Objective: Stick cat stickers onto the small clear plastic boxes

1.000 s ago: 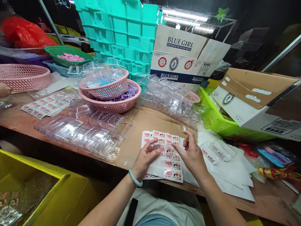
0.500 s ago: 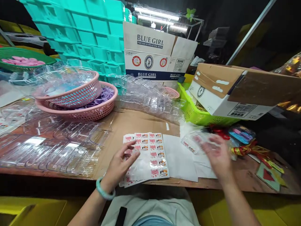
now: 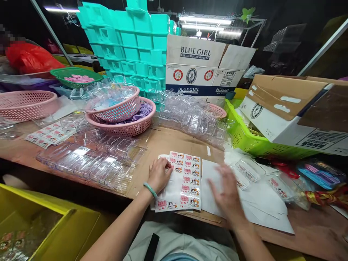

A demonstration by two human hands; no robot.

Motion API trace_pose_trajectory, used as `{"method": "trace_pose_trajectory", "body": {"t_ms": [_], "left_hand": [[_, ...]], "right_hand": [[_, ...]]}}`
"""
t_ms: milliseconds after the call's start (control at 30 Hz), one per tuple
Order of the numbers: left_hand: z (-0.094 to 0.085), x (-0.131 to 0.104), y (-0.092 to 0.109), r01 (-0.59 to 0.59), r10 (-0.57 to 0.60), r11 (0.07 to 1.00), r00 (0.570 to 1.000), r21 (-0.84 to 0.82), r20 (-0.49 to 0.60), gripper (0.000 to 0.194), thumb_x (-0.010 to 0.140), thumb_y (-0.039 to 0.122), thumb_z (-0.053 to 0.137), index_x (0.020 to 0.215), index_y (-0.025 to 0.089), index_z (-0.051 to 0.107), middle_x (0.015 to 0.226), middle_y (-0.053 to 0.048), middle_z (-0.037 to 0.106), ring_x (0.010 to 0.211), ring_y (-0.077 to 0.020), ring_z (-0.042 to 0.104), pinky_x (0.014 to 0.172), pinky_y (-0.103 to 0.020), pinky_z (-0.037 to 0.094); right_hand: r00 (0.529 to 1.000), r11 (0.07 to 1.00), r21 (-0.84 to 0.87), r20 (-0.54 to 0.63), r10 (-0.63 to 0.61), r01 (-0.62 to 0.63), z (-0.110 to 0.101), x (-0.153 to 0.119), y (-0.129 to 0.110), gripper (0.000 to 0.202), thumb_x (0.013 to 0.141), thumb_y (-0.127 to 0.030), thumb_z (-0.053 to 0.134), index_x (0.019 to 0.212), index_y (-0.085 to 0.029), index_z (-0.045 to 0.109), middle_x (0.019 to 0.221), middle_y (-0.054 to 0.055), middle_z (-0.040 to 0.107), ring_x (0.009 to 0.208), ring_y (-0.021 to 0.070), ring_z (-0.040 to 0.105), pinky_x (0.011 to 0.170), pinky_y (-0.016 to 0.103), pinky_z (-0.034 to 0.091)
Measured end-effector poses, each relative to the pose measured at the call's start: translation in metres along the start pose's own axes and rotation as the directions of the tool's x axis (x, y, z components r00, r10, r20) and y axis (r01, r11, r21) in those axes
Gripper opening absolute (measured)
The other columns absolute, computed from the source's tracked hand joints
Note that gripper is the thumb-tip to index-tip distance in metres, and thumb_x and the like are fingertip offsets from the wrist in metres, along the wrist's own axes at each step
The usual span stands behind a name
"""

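A sheet of cat stickers (image 3: 190,181) lies on top of other sheets in front of me, with part of its left column bare. My left hand (image 3: 159,177), a green bangle on its wrist, rests on the sheet's left side. Its thumb and fingers are pinched together at the left end of a sticker (image 3: 178,169). Over the white paper (image 3: 261,210) right of the sheet is my right hand (image 3: 227,195), slightly blurred, fingers apart and nothing visible in it. Just beyond it lies a clear plastic case (image 3: 248,173) with stickers on it.
Rows of clear plastic cases (image 3: 87,163) lie to the left, and more are heaped (image 3: 190,112) at the back. Two stacked pink baskets (image 3: 122,127) stand behind the left rows. A lime basket (image 3: 244,143) and a carton (image 3: 274,98) stand at the right.
My view has turned left. My right hand has let go of the clear case and come back toward the sheet. The left fingers have gone from spread to pinched.
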State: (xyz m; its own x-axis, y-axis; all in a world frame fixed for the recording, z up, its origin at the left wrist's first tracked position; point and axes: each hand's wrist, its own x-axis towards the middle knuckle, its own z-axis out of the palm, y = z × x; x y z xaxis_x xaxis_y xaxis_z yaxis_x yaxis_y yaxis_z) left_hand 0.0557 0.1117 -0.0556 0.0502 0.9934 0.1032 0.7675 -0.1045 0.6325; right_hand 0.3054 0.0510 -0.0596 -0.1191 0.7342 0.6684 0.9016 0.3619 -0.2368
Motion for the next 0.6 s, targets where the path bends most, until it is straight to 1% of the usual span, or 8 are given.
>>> {"method": "trace_pose_trajectory", "body": {"t_ms": [67, 100, 167, 267, 367, 433, 500, 600], "left_hand": [[-0.003, -0.006, -0.008, -0.02, 0.013, 0.989, 0.999, -0.148, -0.05, 0.015, 0.082, 0.02, 0.053, 0.093, 0.018, 0.062, 0.095, -0.008, 0.063, 0.09, -0.0213, 0.057, 0.085, -0.037, 0.043], [-0.006, -0.01, -0.014, -0.001, -0.013, 0.97, 0.998, -0.243, -0.058, 0.02, 0.083, 0.023, 0.053, 0.099, 0.017, 0.062, 0.097, -0.008, 0.063, 0.087, -0.0202, 0.059, 0.082, -0.035, 0.045], [-0.015, -0.02, -0.024, 0.094, -0.107, 0.891, 0.994, -0.445, -0.005, 0.03, 0.082, 0.032, 0.057, 0.108, 0.016, 0.06, 0.1, -0.009, 0.064, 0.083, -0.0194, 0.061, 0.077, -0.034, 0.049], [-0.032, -0.038, -0.033, 0.287, -0.214, 0.675, 0.958, -0.68, 0.192, 0.046, 0.076, 0.043, 0.066, 0.111, 0.015, 0.059, 0.098, -0.008, 0.064, 0.082, -0.0191, 0.064, 0.074, -0.032, 0.052], [-0.044, -0.051, -0.031, 0.431, -0.264, 0.462, 0.901, -0.775, 0.344, 0.059, 0.071, 0.042, 0.073, 0.119, 0.015, 0.053, 0.105, -0.01, 0.063, 0.085, -0.0175, 0.064, 0.079, -0.032, 0.052], [-0.048, -0.055, -0.027, 0.426, -0.311, 0.389, 0.895, -0.817, 0.319, 0.068, 0.068, 0.038, 0.077, 0.124, 0.016, 0.048, 0.113, -0.011, 0.06, 0.091, -0.017, 0.064, 0.084, -0.031, 0.051], [-0.049, -0.057, -0.025, 0.381, -0.361, 0.374, 0.9, -0.846, 0.246, 0.073, 0.064, 0.034, 0.081, 0.125, 0.017, 0.046, 0.114, -0.01, 0.059, 0.095, -0.0168, 0.063, 0.084, -0.029, 0.05], [-0.049, -0.06, -0.023, 0.438, -0.279, 0.291, 0.889, -0.851, 0.362, 0.066, 0.062, 0.031, 0.082, 0.118, 0.016, 0.051, 0.104, -0.009, 0.064, 0.088, -0.0181, 0.064, 0.079, -0.03, 0.05]], "right_hand": [[0.945, 0.981, 0.146, 0.282, -0.163, 0.126, 0.022, -0.004, -0.049, 0.074, 0.083, -0.045, 0.061, 0.144, -0.017, 0.031, 0.143, 0.017, 0.044, 0.135, 0.0368, 0.035, 0.107, 0.062, 0.031], [0.914, 0.969, 0.198, 0.345, -0.212, 0.15, 0.03, -0.008, -0.069, 0.082, 0.078, -0.048, 0.066, 0.144, -0.015, 0.031, 0.143, 0.018, 0.044, 0.135, 0.0385, 0.036, 0.106, 0.063, 0.033], [0.886, 0.956, 0.242, 0.389, -0.251, 0.164, 0.041, -0.018, -0.094, 0.076, 0.075, -0.043, 0.071, 0.139, -0.016, 0.041, 0.141, 0.017, 0.048, 0.132, 0.0394, 0.04, 0.104, 0.063, 0.036], [0.894, 0.937, 0.289, 0.338, -0.293, 0.198, 0.045, -0.028, -0.1, 0.045, 0.083, -0.024, 0.062, 0.127, -0.02, 0.054, 0.133, 0.013, 0.057, 0.128, 0.0355, 0.046, 0.103, 0.062, 0.038], [0.913, 0.913, 0.331, 0.243, -0.328, 0.24, 0.043, -0.031, -0.09, 0.046, 0.087, -0.011, 0.048, 0.132, -0.021, 0.05, 0.132, 0.01, 0.058, 0.13, 0.0302, 0.047, 0.105, 0.059, 0.037], [0.926, 0.907, 0.335, 0.187, -0.329, 0.255, 0.041, -0.032, -0.086, 0.052, 0.087, -0.007, 0.044, 0.137, -0.021, 0.045, 0.137, 0.011, 0.054, 0.133, 0.0294, 0.042, 0.107, 0.059, 0.035], [0.923, 0.894, 0.343, 0.149, -0.354, 0.287, 0.039, -0.034, -0.086, 0.056, 0.087, -0.006, 0.044, 0.14, -0.022, 0.042, 0.141, 0.012, 0.049, 0.136, 0.031, 0.036, 0.108, 0.061, 0.031], [0.903, 0.866, 0.357, 0.118, -0.412, 0.349, 0.034, -0.034, -0.09, 0.057, 0.087, -0.009, 0.047, 0.142, -0.025, 0.04, 0.143, 0.011, 0.047, 0.138, 0.033, 0.032, 0.108, 0.064, 0.027]]}}
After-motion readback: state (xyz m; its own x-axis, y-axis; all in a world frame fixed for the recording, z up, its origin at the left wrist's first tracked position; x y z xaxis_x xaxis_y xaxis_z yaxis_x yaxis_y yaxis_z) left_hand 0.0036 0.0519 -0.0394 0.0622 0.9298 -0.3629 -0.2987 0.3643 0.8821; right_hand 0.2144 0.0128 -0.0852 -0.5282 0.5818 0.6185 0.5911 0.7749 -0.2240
